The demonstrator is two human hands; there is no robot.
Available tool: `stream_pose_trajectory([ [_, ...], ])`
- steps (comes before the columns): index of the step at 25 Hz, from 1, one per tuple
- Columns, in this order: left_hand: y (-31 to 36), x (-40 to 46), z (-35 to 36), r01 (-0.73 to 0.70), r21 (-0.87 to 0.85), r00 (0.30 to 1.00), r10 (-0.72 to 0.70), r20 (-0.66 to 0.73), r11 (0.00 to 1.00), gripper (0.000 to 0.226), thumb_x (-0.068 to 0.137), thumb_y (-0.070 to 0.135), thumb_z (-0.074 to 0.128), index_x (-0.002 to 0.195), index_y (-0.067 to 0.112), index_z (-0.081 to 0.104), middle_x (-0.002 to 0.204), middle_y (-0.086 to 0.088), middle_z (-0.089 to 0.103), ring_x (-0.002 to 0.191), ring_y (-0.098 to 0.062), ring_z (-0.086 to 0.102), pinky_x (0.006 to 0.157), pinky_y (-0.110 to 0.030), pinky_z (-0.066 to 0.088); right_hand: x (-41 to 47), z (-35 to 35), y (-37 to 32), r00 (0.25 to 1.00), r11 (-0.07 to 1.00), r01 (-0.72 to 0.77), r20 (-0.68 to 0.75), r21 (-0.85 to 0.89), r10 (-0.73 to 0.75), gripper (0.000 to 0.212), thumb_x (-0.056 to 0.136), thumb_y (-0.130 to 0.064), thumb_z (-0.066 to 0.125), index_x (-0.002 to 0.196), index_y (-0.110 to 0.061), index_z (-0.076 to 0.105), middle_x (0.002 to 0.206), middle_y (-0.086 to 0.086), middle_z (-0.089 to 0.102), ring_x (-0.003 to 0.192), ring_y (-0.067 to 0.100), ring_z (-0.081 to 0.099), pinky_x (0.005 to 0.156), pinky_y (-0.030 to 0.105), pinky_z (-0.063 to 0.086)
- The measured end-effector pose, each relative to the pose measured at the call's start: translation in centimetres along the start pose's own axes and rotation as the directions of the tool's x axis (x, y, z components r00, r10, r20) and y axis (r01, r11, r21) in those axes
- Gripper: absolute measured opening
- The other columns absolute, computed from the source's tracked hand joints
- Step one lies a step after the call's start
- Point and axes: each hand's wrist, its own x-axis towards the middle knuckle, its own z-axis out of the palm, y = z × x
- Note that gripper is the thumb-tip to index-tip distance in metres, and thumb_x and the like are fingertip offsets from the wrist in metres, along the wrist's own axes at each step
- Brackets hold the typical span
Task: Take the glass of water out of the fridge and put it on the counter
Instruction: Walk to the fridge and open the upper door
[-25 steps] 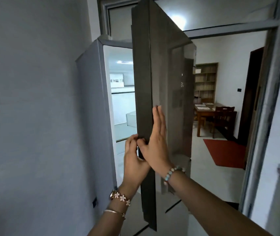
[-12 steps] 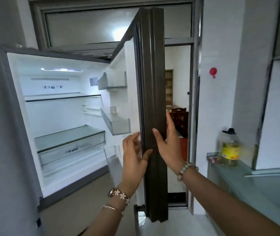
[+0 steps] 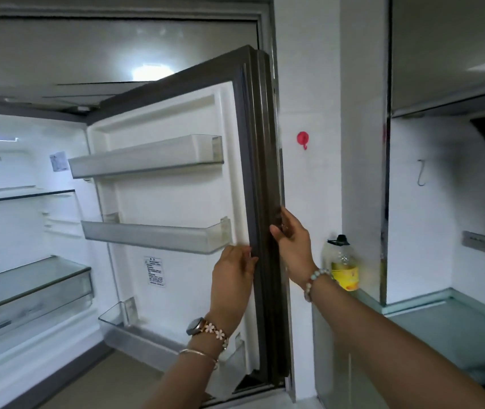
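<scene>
The fridge door (image 3: 176, 202) stands wide open, swung to the right, and its three clear door bins hold nothing. My left hand (image 3: 232, 278) rests on the inner side of the door's dark edge seal, fingers curled onto it. On the outer side of that same edge, a little higher, my right hand (image 3: 293, 246) holds on. The lit fridge interior (image 3: 14, 231) shows bare glass shelves and a drawer. No glass of water shows in the part I can see. The pale green counter (image 3: 457, 320) lies to the right.
A yellow-labelled oil bottle (image 3: 343, 267) stands at the counter's left end, close behind my right wrist. A red hook (image 3: 302, 139) is stuck on the white wall beside the door. An upper cabinet (image 3: 448, 48) hangs over the counter.
The door has swung much further open to the right with both hands on its edge. My view turned right, so the door bins and more of the counter came into sight.
</scene>
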Motion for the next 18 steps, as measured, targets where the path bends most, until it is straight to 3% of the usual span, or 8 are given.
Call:
stream_pose_trajectory([
  [2,-0.5,1.1,3.0,-0.035,0.022,0.999,0.034,0.040,0.999,0.023,0.091,0.008,0.058,0.112,0.012,0.067,0.103,-0.002,0.063,0.084,-0.016,0.064,0.079,-0.015,0.044,3.0,-0.9,1.9,1.000,0.999,-0.014,-0.001,0.030,0.014,0.053,0.093,0.001,0.058,0.142,-0.015,0.049,0.139,0.013,0.058,0.132,0.026,0.052,0.112,0.043,0.041],
  [6,-1.9,4.5,9.0,-0.054,0.102,0.991,0.042,0.124,0.993,0.035,0.094,0.008,0.051,0.128,0.006,0.061,0.129,-0.010,0.061,0.103,-0.027,0.067,0.095,-0.031,0.051,9.5,-2.3,5.3,0.998,0.991,-0.060,0.011,0.116,0.059,0.048,0.092,0.006,0.057,0.137,-0.009,0.054,0.138,0.017,0.059,0.131,0.027,0.054,0.112,0.044,0.041],
  [14,-3.8,9.1,14.7,-0.061,0.212,0.984,0.023,0.179,0.975,0.035,0.095,0.006,0.047,0.129,0.005,0.059,0.120,-0.012,0.060,0.093,-0.031,0.067,0.083,-0.039,0.057,16.9,-2.9,9.8,0.989,0.971,-0.136,0.088,0.198,0.121,0.047,0.092,0.003,0.059,0.136,-0.014,0.057,0.137,0.010,0.061,0.128,0.021,0.057,0.108,0.040,0.046],
  [18,-3.9,9.9,15.7,-0.026,0.244,0.987,-0.014,0.162,0.970,0.039,0.092,0.006,0.048,0.130,0.006,0.059,0.123,-0.009,0.061,0.098,-0.029,0.066,0.084,-0.038,0.056,18.7,-3.0,10.6,0.975,0.961,-0.176,0.172,0.212,0.141,0.047,0.094,0.002,0.056,0.138,-0.014,0.054,0.130,0.003,0.065,0.113,0.012,0.064,0.087,0.020,0.055],
])
